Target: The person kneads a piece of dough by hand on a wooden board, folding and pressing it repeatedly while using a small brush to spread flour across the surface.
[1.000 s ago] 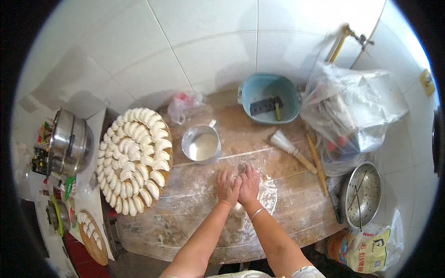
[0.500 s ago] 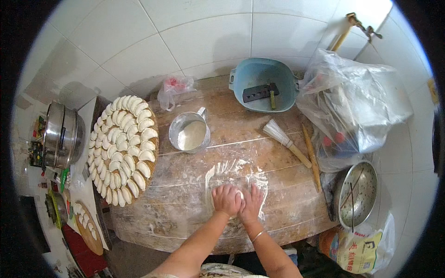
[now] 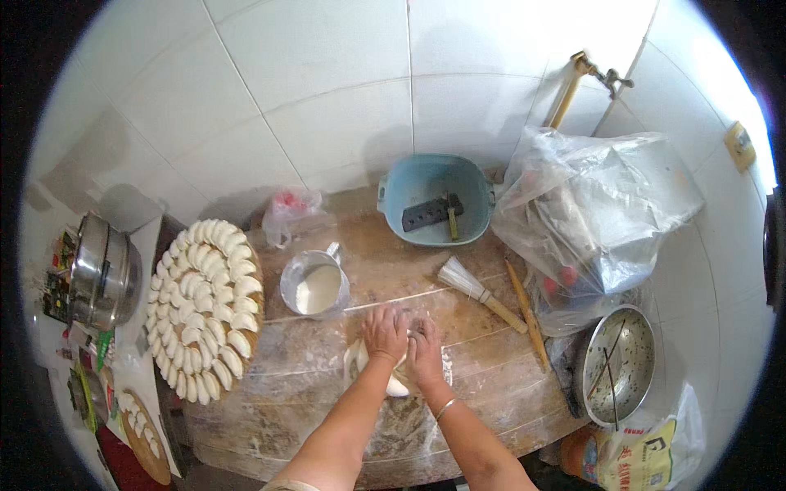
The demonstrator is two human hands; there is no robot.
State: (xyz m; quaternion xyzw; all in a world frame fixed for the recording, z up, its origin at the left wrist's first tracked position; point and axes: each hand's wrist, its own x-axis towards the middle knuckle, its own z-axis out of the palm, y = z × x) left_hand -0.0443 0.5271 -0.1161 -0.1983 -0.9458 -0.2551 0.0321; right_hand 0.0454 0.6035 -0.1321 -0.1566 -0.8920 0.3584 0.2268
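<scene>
A piece of white dough [image 3: 397, 386] lies on the floured wooden table, mostly covered by my hands; part of it bulges out beneath the wrists. My left hand [image 3: 383, 334] presses down on it, fingers stretched away from me and slightly curled. Close beside it, thumbs nearly meeting, my right hand [image 3: 424, 353] bears on the same dough, with a bracelet on that wrist. Just beyond my left hand stands a metal cup [image 3: 295, 282] with a handle, holding white flour.
A round board with rows of dumplings [image 3: 205, 327] sits at the left, near a steamer pot [image 3: 102, 270]. A blue basin [image 3: 401, 184] stands at the back. Rightward lie a whisk brush [image 3: 483, 299], a rolling pin [image 3: 526, 315], a plastic-covered box [image 3: 598, 221] and a metal bowl [image 3: 626, 380].
Both hands have pushed forward, closer to the cup, and more dough shows behind them. The view has tilted upward, so the table things sit lower in the picture.
</scene>
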